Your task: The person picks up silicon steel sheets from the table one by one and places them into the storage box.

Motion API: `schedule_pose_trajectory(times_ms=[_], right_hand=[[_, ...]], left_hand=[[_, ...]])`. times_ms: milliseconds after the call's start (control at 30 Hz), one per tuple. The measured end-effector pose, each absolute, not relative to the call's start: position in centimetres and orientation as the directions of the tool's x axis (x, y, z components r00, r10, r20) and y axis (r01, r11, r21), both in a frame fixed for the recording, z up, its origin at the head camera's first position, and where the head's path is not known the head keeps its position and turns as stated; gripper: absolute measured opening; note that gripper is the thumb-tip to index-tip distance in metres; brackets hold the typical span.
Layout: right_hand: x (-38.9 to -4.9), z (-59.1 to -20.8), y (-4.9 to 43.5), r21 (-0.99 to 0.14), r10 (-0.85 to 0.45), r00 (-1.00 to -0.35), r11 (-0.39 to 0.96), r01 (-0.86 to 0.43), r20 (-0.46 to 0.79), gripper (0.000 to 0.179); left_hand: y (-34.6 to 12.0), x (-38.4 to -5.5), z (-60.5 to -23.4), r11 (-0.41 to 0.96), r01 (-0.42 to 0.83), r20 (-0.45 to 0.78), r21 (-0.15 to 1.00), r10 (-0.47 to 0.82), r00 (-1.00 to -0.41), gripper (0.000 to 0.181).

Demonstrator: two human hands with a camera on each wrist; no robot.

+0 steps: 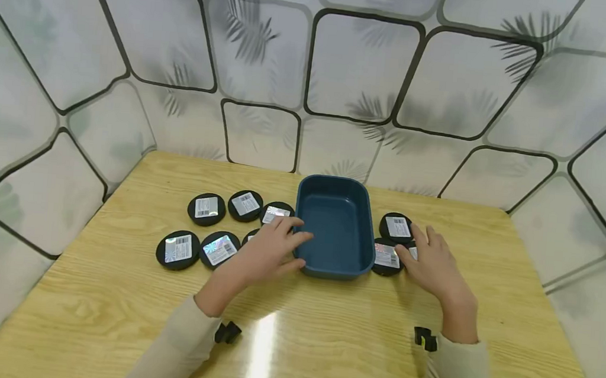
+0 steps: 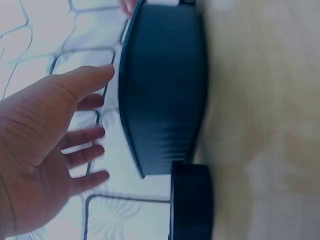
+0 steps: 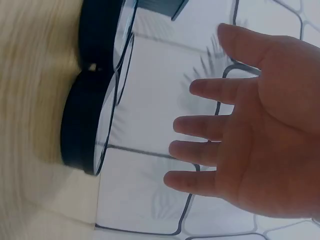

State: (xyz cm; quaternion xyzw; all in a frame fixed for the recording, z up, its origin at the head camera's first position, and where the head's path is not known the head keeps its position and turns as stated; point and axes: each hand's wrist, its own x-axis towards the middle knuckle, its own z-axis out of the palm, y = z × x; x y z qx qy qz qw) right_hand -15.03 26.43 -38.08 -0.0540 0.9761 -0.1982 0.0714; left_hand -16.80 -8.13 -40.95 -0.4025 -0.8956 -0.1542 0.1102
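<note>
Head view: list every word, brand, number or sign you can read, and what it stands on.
No text can be read.
Pale labels on the round black containers: printed lines and what look like barcodes, too small to read.
Blue bin: no lettering visible.
Wall: leaf and outline pattern only, no words.

In the head view, the left hand is held just left of centre, fingers spread; the right hand is held right of centre, fingers extended. Both sleeved forearms are angled upward from the bottom edge. Palms are shown in both wrist views.
</note>
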Motion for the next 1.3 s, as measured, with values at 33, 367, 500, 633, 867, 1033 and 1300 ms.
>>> schedule_pose_trajectory(times_ms=[33, 367, 500, 633, 867, 1033, 1300], right_hand=[[-15.0, -38.1, 26.7, -0.392, -0.126, -0.983, 0.918, -0.064, -0.134, 0.073], [-14.7, -38.6, 27.7, -0.368, -0.11, -0.971, 0.93, -0.024, -0.215, 0.078], [-14.7, -38.8, 27.4, -0.361, -0.118, -0.963, 0.932, -0.023, -0.244, 0.08], [-14.8, -39.1, 27.2, -0.35, -0.125, -0.961, 0.936, -0.032, -0.245, 0.079], [-15.1, -39.5, 26.0, -0.348, -0.162, -0.966, 0.934, -0.085, -0.2, 0.079], [-15.2, -39.4, 24.9, -0.369, -0.193, -0.968, 0.921, -0.123, -0.16, 0.078], [-15.1, -41.2, 24.1, -0.348, -0.193, -0.963, 0.93, -0.118, -0.19, 0.071]], left_hand=[[-8.1, -16.6, -41.1, 0.589, 0.796, 0.366, 0.142, 0.716, -0.595, 0.042], [-7.7, -15.0, -42.3, 0.501, 0.86, 0.506, -0.097, 0.769, -0.391, 0.019], [-7.6, -14.7, -42.1, 0.511, 0.852, 0.492, -0.118, 0.775, -0.396, 0.019], [-7.4, -14.5, -42.1, 0.508, 0.851, 0.491, -0.13, 0.779, -0.39, 0.018], [-6.9, -14.5, -42.1, 0.5, 0.851, 0.504, -0.159, 0.782, -0.366, 0.016], [-6.7, -14.5, -41.8, 0.51, 0.844, 0.508, -0.164, 0.777, -0.371, 0.014], [-6.5, -14.2, -42.0, 0.513, 0.851, 0.502, -0.116, 0.769, -0.395, 0.015]])
